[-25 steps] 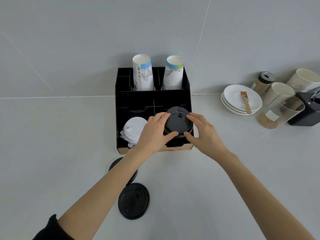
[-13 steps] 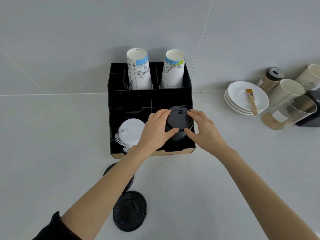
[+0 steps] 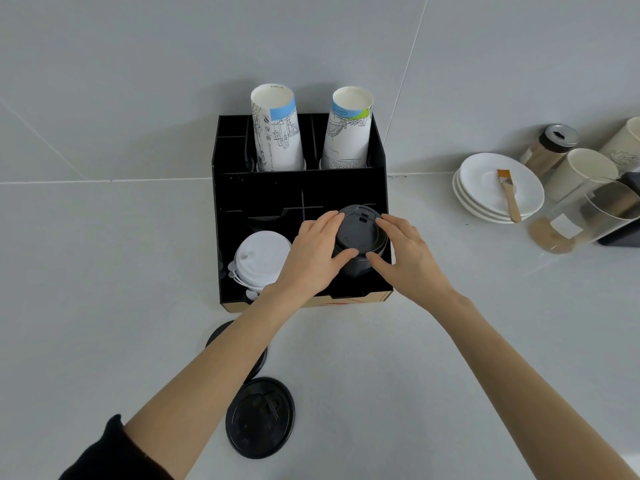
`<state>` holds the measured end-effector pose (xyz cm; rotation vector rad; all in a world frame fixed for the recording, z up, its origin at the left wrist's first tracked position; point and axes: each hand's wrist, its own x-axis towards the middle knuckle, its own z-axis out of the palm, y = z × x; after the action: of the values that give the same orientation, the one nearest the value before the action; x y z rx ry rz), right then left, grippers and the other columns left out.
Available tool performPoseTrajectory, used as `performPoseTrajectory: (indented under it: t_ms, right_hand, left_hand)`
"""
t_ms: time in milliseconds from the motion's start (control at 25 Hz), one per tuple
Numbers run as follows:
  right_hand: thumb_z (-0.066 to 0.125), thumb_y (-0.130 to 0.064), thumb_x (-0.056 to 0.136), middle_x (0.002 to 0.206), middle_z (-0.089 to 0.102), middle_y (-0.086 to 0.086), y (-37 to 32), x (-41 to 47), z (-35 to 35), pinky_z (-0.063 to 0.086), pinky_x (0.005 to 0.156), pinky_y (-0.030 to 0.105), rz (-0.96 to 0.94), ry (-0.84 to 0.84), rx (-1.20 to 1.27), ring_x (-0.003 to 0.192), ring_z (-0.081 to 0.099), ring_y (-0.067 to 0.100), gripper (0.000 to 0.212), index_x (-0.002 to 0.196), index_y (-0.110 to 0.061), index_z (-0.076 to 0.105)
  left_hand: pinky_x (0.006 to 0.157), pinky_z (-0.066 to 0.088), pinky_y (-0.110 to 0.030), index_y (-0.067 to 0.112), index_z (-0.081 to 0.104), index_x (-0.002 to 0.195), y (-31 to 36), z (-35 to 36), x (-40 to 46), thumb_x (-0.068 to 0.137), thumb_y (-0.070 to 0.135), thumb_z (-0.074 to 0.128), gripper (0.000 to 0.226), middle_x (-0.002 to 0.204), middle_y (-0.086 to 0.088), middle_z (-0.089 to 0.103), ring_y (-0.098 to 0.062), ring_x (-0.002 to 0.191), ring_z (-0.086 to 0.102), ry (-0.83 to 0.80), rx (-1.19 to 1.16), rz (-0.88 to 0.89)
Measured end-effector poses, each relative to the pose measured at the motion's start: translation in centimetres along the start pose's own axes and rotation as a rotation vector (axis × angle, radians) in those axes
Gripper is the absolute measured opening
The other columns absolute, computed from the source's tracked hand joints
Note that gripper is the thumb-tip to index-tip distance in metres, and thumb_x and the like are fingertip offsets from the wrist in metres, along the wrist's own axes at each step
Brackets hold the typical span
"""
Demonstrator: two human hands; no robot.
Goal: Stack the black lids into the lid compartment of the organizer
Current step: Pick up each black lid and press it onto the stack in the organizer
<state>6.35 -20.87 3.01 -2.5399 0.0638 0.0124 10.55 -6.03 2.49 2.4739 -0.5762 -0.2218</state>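
A black organizer (image 3: 228, 237) stands against the wall. In its front right compartment sits a stack of black lids (image 3: 358, 237). My left hand (image 3: 311, 259) grips the stack's left side and my right hand (image 3: 407, 259) grips its right side. The front left compartment holds a stack of white lids (image 3: 261, 259). On the counter in front lies a loose black lid (image 3: 259, 417). Another black lid (image 3: 221, 336) lies nearer the organizer, mostly hidden under my left forearm.
Two tall stacks of paper cups (image 3: 277, 129) (image 3: 348, 129) stand in the organizer's back row. To the right are stacked white saucers (image 3: 481, 195) with a brush (image 3: 509, 194), a shaker jar (image 3: 550, 147), cups (image 3: 581, 171) and a clear container (image 3: 581, 216).
Both hands have stayed on the black lid stack in the front right compartment, with fingers shifting slightly lower around it. The view has moved closer.
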Motion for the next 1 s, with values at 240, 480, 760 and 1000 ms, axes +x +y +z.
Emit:
performPoseTrajectory:
  t_ms: [240,480,760,1000]
  right_hand:
    - [0.056,-0.018,0.085,0.142,0.037,0.011,0.0,-0.1,0.1,0.031,0.107,0.033,-0.005,0.004,-0.007,0.13,0.033,0.026,0.054,0.133,-0.007,0.034]
    - [0.055,-0.018,0.086,0.145,0.034,0.011,-0.1,-0.5,0.5,0.031,0.109,0.036,0.023,0.014,-0.004,0.133,0.031,0.026,0.054,0.134,-0.008,0.032]
    - [0.057,-0.017,0.085,0.147,0.03,0.011,-1.5,-2.3,0.8,0.03,0.109,0.044,0.016,0.095,-0.004,0.135,0.025,0.028,0.053,0.133,-0.012,0.034]
    - [0.056,-0.018,0.085,0.148,0.029,0.009,-3.5,-5.0,2.8,0.026,0.111,0.039,-0.047,0.035,0.033,0.136,0.025,0.025,0.054,0.134,-0.012,0.033]
  left_hand:
    - [0.108,0.028,-0.034,0.011,0.026,0.138,-0.3,0.0,-0.1,0.088,0.03,0.053,0.06,0.149,-0.005,0.03,-0.027,0.132,0.029,-0.022,-0.008,-0.008]
    - [0.11,0.027,-0.035,0.012,0.028,0.138,-0.2,-0.1,-0.3,0.087,0.029,0.055,0.06,0.149,-0.005,0.029,-0.026,0.134,0.028,-0.022,-0.026,-0.016]
    - [0.109,0.03,-0.034,0.011,0.032,0.135,-1.7,-1.0,-3.0,0.087,0.026,0.054,0.055,0.145,-0.008,0.036,-0.024,0.132,0.034,0.005,-0.068,0.004]
    - [0.105,0.029,-0.029,0.013,0.035,0.133,-3.8,-1.7,-7.8,0.087,0.025,0.056,0.052,0.14,-0.005,0.041,-0.021,0.129,0.035,0.036,-0.129,-0.075]
